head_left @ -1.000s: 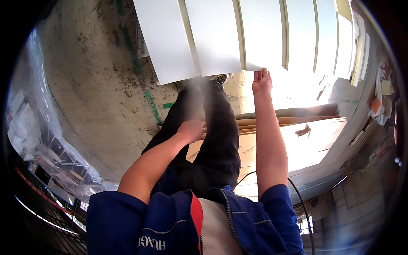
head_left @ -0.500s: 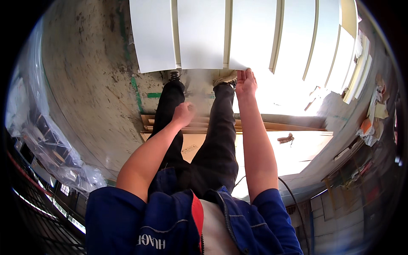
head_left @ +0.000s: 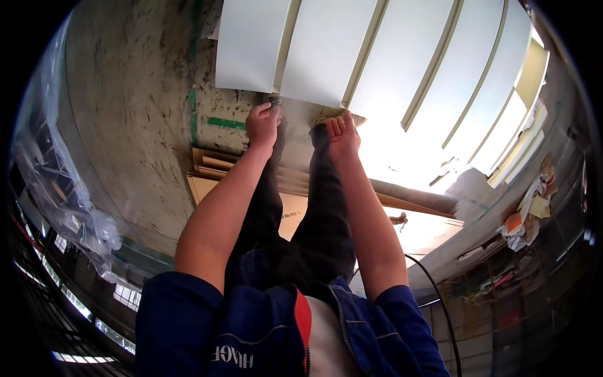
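A row of long white panels (head_left: 320,53), split by narrow beige strips, fills the upper middle and right. My left hand (head_left: 264,127) is closed in a loose fist just below the panels' near edge, over my left leg. What it holds, if anything, is hidden. My right hand (head_left: 343,137) has its fingers curled, their tips close by the near end of a beige strip (head_left: 364,53). Whether they touch the panel edge or pinch something small, I cannot tell.
Flattened brown cardboard (head_left: 207,164) lies on the stained floor (head_left: 125,81) around my legs. Clear plastic sheeting (head_left: 78,201) hangs at the left. Crumpled scraps (head_left: 527,210) lie at the right. A black cable (head_left: 445,308) runs by my right side.
My left hand has moved forward to near the panels' edge. My right hand has shifted slightly left and toward me, its fingers now curled. The view has turned, so the panels appear tilted.
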The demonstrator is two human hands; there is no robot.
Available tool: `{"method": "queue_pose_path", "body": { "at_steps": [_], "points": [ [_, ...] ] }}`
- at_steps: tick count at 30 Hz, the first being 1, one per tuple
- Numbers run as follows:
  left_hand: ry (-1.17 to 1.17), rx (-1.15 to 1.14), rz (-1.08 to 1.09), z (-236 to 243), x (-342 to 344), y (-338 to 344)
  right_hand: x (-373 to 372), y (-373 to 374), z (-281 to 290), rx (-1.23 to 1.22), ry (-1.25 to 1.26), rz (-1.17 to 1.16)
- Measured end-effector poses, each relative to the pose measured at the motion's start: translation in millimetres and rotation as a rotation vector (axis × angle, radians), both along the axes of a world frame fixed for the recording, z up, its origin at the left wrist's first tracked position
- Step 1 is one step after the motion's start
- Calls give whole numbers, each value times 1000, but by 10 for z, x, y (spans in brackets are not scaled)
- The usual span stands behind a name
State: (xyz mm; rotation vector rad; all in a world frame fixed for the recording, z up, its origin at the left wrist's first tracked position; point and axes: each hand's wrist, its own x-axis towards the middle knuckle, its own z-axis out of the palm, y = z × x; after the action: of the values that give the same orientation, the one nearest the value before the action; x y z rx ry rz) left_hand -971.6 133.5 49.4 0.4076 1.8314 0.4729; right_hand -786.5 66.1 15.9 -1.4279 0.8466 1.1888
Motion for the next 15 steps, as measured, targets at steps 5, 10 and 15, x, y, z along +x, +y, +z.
{"method": "queue_pose_path", "body": {
  "at_steps": [5, 10, 15],
  "points": [
    [335, 91, 87, -119, -502, 349, -826, 234, 124, 178, 164, 436],
    [489, 218, -87, -215, -1025, 706, -1469, 525, -94, 303, 216, 334],
    [487, 249, -272, -349, -1337, 745, -1827, 615, -262, 184, 256, -90]
  ]
}}
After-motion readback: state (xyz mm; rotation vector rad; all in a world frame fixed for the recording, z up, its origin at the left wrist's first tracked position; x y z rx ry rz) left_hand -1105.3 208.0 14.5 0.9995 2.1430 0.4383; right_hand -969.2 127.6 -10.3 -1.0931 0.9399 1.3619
